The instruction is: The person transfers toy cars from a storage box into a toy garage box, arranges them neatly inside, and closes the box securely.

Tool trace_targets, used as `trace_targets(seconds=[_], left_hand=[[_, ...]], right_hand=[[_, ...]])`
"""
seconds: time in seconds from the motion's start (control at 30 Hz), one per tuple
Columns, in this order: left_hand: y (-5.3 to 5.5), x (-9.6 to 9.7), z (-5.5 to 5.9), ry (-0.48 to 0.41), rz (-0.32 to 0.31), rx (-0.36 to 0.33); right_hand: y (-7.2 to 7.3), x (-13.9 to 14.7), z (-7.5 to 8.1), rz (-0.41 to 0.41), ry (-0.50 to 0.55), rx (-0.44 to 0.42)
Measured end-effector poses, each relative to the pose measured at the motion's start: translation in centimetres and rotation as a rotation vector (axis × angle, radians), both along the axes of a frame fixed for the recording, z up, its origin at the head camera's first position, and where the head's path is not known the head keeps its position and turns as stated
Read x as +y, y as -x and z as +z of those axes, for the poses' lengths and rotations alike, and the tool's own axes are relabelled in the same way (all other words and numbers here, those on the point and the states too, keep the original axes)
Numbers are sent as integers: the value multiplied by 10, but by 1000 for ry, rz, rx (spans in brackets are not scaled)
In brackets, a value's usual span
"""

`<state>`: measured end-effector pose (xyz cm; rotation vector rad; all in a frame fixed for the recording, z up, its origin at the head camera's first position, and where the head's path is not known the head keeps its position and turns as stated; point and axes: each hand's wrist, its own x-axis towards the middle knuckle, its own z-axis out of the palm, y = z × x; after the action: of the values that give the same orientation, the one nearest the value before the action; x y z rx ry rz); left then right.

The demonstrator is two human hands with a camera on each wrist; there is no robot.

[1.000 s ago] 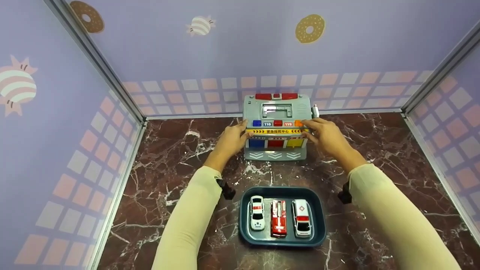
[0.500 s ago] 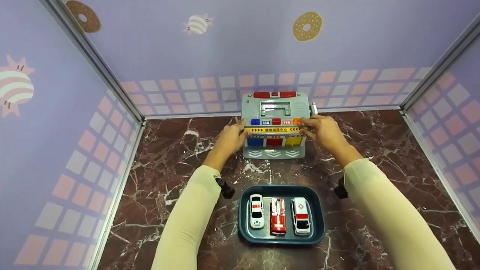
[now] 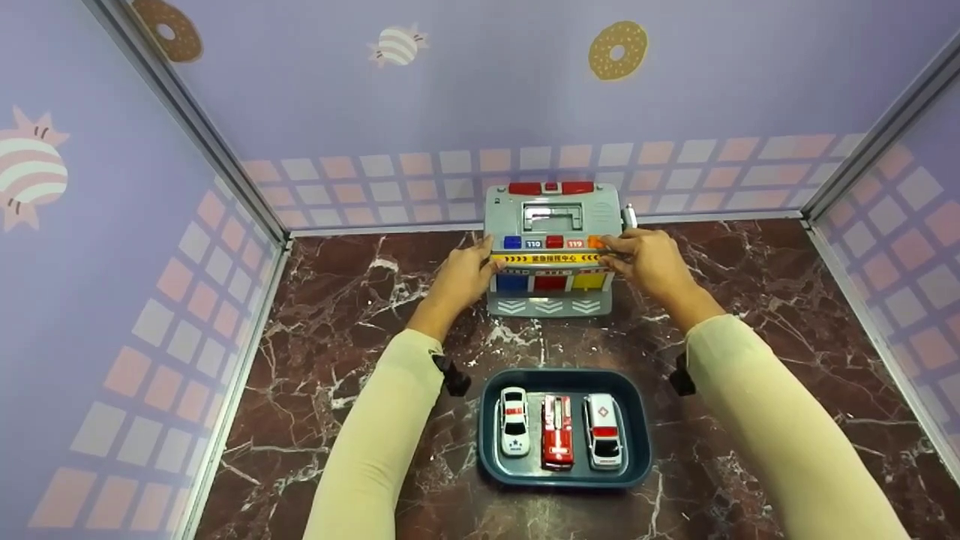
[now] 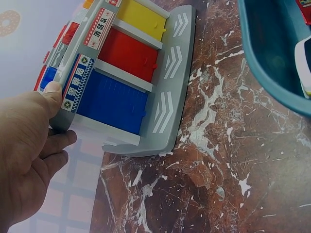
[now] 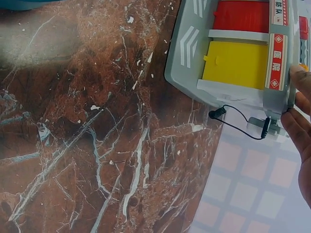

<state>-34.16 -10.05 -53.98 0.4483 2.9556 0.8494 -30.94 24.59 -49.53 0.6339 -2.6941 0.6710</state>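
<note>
A grey toy garage (image 3: 552, 259) stands against the back of the table, with its yellow strip and ramp facing me. My left hand (image 3: 463, 276) grips its left upper corner, thumb on the front edge and fingers around the side. At the opposite corner, my right hand (image 3: 654, 262) holds it the same way, close by the orange button. The left wrist view shows the blue door (image 4: 112, 104) and red door (image 4: 127, 56) lowered. In the right wrist view the yellow door (image 5: 235, 62) is down too.
A dark teal tray (image 3: 564, 482) sits nearer me, holding a toy police car (image 3: 514, 421), a red fire truck (image 3: 556, 433) and an ambulance (image 3: 603, 431). A black cord (image 5: 238, 137) loops at the garage's right side. Patterned purple walls (image 3: 480, 97) enclose the table.
</note>
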Motion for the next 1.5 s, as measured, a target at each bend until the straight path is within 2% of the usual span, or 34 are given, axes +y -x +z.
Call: trace_targets(seconds=[0.13, 0.17, 0.3, 0.83, 1.07, 1.27, 1.5], left_hand=[[0, 2, 1, 5, 18, -19], [-15, 7, 21, 19, 32, -31], [-24, 10, 30, 29, 38, 0], [-25, 9, 31, 44, 34, 5], [-25, 9, 32, 40, 33, 7], [-25, 9, 31, 42, 33, 4], [-24, 9, 32, 40, 28, -11]], right_hand=[[1, 1, 0, -4, 6, -11], [1, 1, 1, -5, 6, -13], [2, 1, 0, -8, 2, -13], [-1, -2, -2, 7, -10, 12], [-2, -2, -1, -6, -7, -6], [-2, -2, -2, 16, -8, 20], [-4, -3, -2, 15, 7, 3]])
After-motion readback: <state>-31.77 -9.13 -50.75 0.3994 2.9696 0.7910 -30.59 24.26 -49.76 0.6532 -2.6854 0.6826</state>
